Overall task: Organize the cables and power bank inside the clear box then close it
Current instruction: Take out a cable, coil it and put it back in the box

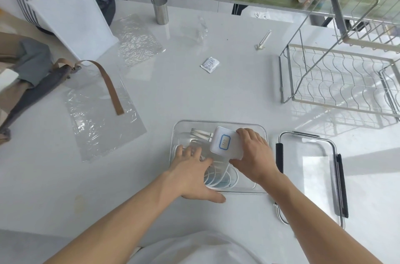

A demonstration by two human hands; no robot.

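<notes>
Kitchen-like room — wire dish rack [339, 82], steel cup [160, 10], glossy white table [216, 95].

The clear rectangular plastic box [218, 125] sits on the glossy white table [184, 95], at the centre of the clock. Inside it, coiled white cables [218, 177] lie toward 6 o'clock, with the white rectangular power bank [226, 143] over them toward 12. The left hand [191, 174] reaches in from 7 o'clock; the right hand [256, 154] is at 3, on the power bank. The clear lid with black latches [313, 177] lies just beside the box at 3 o'clock. A small white paper sachet [210, 64] lies at 12, a metal wire rack [342, 77] at 2, a crinkled clear plastic sheet [101, 123] at 9.
</notes>
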